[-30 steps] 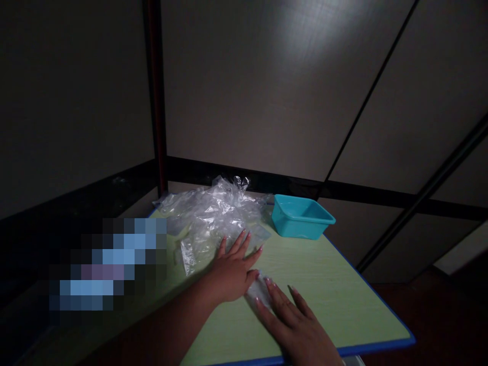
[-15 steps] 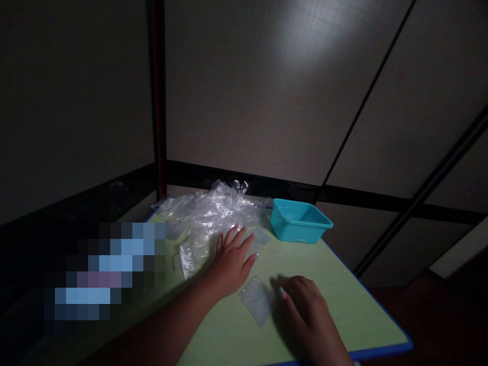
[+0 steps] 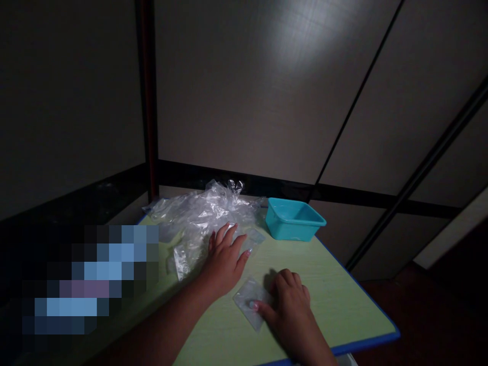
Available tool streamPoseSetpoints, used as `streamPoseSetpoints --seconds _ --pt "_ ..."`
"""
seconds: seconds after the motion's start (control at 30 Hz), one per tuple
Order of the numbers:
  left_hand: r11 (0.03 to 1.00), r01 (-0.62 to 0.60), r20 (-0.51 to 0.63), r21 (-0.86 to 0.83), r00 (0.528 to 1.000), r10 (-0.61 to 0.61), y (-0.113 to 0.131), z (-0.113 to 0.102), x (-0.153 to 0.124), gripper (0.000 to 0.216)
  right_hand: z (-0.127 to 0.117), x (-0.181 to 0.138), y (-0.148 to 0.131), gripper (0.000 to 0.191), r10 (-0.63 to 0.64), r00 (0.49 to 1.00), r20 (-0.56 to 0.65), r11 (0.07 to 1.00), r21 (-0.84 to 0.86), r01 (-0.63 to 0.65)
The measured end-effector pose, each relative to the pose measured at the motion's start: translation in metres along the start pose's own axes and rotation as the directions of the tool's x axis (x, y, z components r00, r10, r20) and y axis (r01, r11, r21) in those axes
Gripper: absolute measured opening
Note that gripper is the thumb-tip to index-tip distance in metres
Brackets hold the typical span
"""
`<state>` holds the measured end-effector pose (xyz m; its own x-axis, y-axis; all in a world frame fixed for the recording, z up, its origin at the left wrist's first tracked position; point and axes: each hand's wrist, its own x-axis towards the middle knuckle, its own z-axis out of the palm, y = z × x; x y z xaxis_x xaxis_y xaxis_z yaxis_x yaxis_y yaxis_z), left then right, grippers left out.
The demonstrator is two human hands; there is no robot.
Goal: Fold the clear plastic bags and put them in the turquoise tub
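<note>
Folded nearly flat, a small square of clear plastic (image 3: 247,295) lies on the table. My right hand (image 3: 292,310) is over its right edge, with the thumb resting on the square and the other fingers bent down beside it, apart from the thumb. My left hand (image 3: 225,256) is spread palm down at the near side of a heap of crumpled clear plastic bags (image 3: 208,208). Its fingertips reach onto the film, and what lies beneath the palm is hidden. Another flat piece of clear plastic (image 3: 256,237) shows just beyond the left fingers.
A turquoise plastic basin (image 3: 295,230) stands at the table's back right edge. The pale green table (image 3: 343,305) has a blue rim. Dark panelled walls (image 3: 236,101) rise behind it. A pixelated patch covers the left side.
My right hand has moved left onto the small plastic square, its thumb now lying on it. My left hand stays spread by the heap. The view has shifted slightly.
</note>
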<state>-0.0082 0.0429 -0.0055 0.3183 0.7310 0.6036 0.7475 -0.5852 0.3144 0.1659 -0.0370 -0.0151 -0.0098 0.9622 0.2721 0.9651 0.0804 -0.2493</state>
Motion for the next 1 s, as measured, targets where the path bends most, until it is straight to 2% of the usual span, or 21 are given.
streamPoseSetpoints --seconds 0.33,0.6,0.8,0.87,1.0 --pt "1.000 0.003 0.146 -0.001 0.989 -0.003 0.002 0.003 -0.004 0.031 -0.007 0.001 0.000 0.025 -0.015 0.999 0.029 0.990 0.143 0.010" --pt "0.980 0.019 0.274 -0.196 0.961 0.037 0.010 -0.004 -0.006 0.020 -0.004 0.003 0.009 0.020 -0.048 0.999 -0.002 0.954 0.298 0.047" --pt "0.920 0.072 0.392 -0.385 0.915 0.093 0.012 -0.006 -0.004 0.013 -0.001 0.004 0.019 0.018 -0.042 0.993 -0.113 0.868 0.487 0.092" --pt "0.902 0.075 0.407 -0.424 0.906 0.116 0.012 -0.006 -0.004 0.010 -0.002 0.003 0.020 0.015 -0.032 0.990 -0.134 0.844 0.528 0.099" --pt "0.890 0.079 0.388 -0.449 0.914 0.114 0.010 -0.003 -0.003 0.017 -0.005 0.002 0.018 0.009 -0.012 0.991 -0.131 0.809 0.582 0.086"
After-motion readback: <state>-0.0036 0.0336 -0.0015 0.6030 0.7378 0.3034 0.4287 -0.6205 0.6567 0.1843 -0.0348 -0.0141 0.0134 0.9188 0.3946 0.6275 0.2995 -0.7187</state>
